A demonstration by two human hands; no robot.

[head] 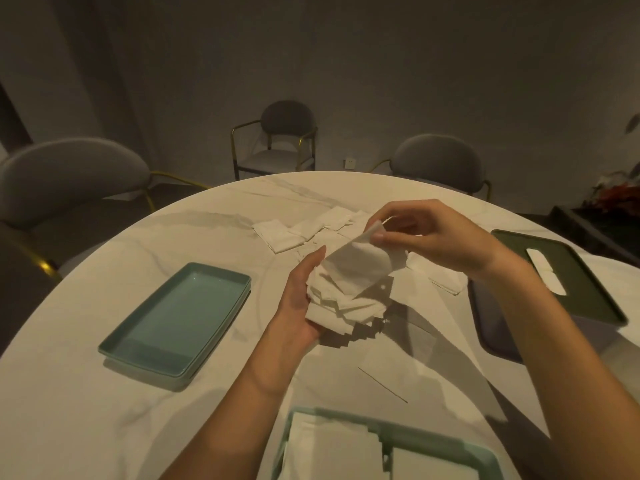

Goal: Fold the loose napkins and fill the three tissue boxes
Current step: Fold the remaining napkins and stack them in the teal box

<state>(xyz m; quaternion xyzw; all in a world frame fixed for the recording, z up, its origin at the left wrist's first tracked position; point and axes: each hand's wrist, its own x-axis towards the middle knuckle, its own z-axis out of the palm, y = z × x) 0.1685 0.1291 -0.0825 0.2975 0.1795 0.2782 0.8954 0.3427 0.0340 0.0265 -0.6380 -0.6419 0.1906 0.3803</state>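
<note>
Far left on the tabletop: one teal tray, hollow side up and bare inside, likely a tissue-box part parked out of the way until filling.

Centre: our left hand cradles a stack of folded napkins from below, its fingers reaching up the stack's left side. We judge this keeps the staggered edges from sliding apart.

Behind the stack: loose napkins scattered flat; more than four, exact count unclear because they overlap.

Right of centre: our right hand pinches the corner of the top napkin between thumb and fingers, lifting it, probably to peel or square it.

Right edge: one dark green lid with a slot showing a white tissue, and one dark tray beside it.

Nearest us: one teal box, already holding white napkins in two piles.
</note>
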